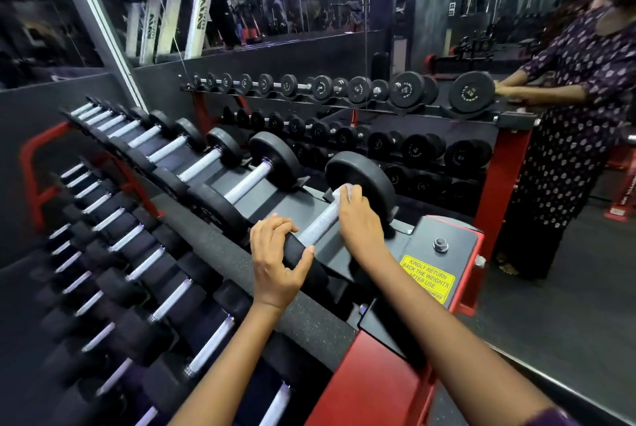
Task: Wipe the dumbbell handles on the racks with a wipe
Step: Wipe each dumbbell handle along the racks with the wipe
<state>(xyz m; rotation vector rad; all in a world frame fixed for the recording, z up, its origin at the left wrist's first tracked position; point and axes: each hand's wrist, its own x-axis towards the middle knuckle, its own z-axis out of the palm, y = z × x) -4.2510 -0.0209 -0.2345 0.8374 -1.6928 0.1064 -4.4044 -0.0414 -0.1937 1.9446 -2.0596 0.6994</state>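
Currently, end handle (318, 224) is being wiped: wipe (340, 193) pinched by right hand (358, 219), head (303, 264) gripped by left hand (277, 262); neighbouring handle (247, 179) judged next.

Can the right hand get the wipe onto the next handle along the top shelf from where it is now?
Probably yes: the right hand holds the wipe on the nearest handle, and the next handle lies bare alongside.
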